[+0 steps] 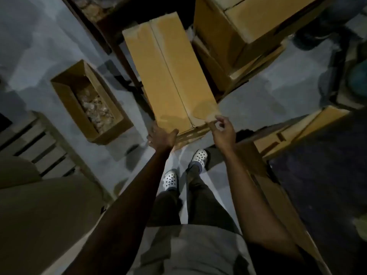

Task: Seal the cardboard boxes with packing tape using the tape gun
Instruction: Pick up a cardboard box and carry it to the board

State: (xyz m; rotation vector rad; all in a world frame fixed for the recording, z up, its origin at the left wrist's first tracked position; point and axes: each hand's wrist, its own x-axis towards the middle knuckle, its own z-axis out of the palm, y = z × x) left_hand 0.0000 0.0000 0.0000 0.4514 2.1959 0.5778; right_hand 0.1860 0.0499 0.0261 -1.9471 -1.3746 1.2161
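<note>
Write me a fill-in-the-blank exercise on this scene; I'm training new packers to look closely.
The long box before the person has its top flaps ____.
The right hand touches that box's near edge with a ____ of thumb and forefinger.
The smaller box on the floor to the person's left is ____ on top.
The person's shoes are ____ with dark holes.
Missing words: closed; pinch; open; white.

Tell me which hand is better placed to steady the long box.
Left, probably. The left hand rests on the near left corner of the long box, while the right hand pinches at its near right edge. No tape gun is in view.
</note>
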